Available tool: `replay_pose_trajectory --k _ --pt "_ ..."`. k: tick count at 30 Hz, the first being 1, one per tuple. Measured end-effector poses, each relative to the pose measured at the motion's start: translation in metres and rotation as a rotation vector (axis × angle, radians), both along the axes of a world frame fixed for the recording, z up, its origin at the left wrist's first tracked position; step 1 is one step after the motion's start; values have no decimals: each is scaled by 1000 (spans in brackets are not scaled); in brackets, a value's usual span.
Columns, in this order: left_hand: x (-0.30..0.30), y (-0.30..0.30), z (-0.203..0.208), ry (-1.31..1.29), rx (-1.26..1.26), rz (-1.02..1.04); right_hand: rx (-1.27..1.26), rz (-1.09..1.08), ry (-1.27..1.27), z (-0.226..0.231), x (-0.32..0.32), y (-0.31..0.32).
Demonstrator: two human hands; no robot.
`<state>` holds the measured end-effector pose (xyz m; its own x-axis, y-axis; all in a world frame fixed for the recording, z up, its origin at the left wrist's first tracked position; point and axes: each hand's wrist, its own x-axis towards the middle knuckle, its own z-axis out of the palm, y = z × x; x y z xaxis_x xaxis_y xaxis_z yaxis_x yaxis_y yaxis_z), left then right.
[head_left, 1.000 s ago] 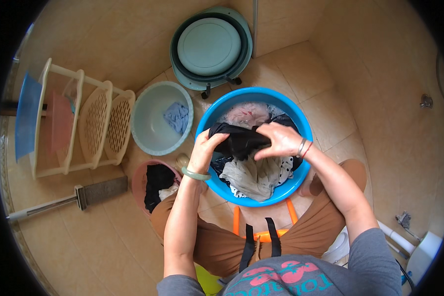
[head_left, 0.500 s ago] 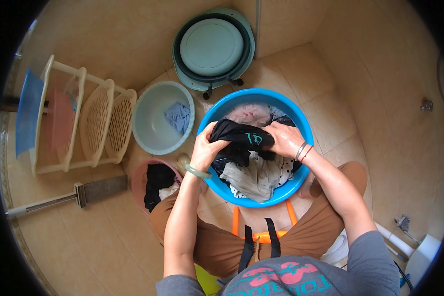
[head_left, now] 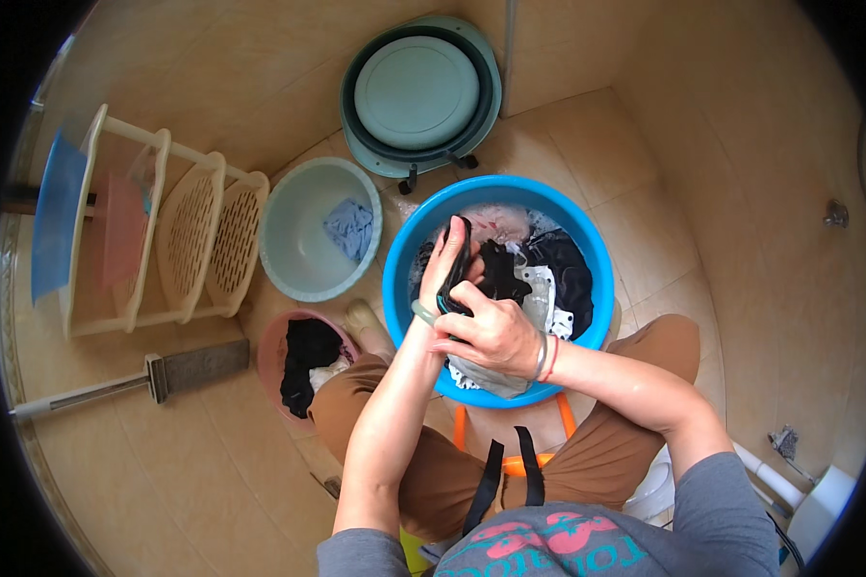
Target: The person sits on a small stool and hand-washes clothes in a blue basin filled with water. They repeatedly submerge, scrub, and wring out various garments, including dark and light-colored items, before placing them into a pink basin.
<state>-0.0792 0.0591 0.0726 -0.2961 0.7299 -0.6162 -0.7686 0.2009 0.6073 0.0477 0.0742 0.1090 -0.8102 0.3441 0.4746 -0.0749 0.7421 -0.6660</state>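
Observation:
Over the big blue basin (head_left: pixel 601 317) both my hands have hold of a black garment (head_left: pixel 459 269) with a small teal print. My left hand (head_left: pixel 437 269), a green bangle at its wrist, points upward with the cloth bunched along its palm and fingers. My right hand (head_left: pixel 498 332) is closed on the lower end of the cloth, beside the left wrist. Below them in the basin lie soaking clothes: a pink piece (head_left: pixel 498 221), dark cloth (head_left: pixel 563 269), a grey-beige piece (head_left: pixel 491 378) and white dotted fabric (head_left: pixel 541 288). My hands hide part of the garment.
Left of the basin stand a pale green basin (head_left: pixel 298 260) with a light blue cloth (head_left: pixel 349 231) and a pink basin (head_left: pixel 271 361) with black and white clothes. Folded basins (head_left: pixel 417 91) lean at the back wall. A cream rack (head_left: pixel 192 231) and a flat mop (head_left: pixel 202 372) are farther left.
The garment was stretched between my spread hands; now it is bunched at my left hand. My right hand has moved left and nearer to me, beside the left wrist.

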Motion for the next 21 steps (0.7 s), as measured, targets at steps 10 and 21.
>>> replay_pose_trajectory --k 10,21 --pt "54 -4 -26 249 -256 277 -245 -465 -110 -72 -10 53" --pt "66 -1 -27 222 -353 297 -85 -460 -187 -87 -6 54"
